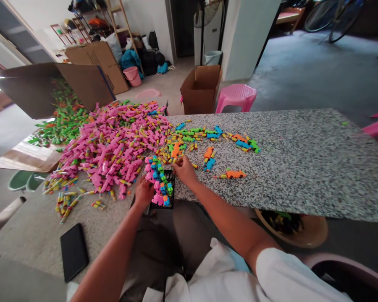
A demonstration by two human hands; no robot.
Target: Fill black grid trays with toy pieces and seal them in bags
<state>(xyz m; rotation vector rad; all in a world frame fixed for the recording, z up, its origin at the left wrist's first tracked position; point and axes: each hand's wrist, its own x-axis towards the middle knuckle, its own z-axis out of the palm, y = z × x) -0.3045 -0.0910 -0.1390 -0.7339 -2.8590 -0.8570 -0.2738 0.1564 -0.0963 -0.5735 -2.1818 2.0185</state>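
Observation:
Small pink, blue, green and orange plastic pieces (159, 181) stand in rows on a black grid tray (170, 174) at the table edge, over the lap. My left hand (144, 192) is at the tray's left side, its fingers curled against the pink pieces; what they grip is hidden. My right hand (184, 168) is just right of the tray's far end, fingertips pinched together near yellow-and-red sticks and an orange car-shaped piece (176, 149). Whatever lies in that pinch is too small to name.
A large heap of pink pieces (113, 142) covers the left, with green pieces (66, 121) behind it by an open carton. Loose coloured pieces lie on the speckled table (290, 167). A black phone-like slab (74, 251) rests lower left. A pink stool (236, 96) stands beyond.

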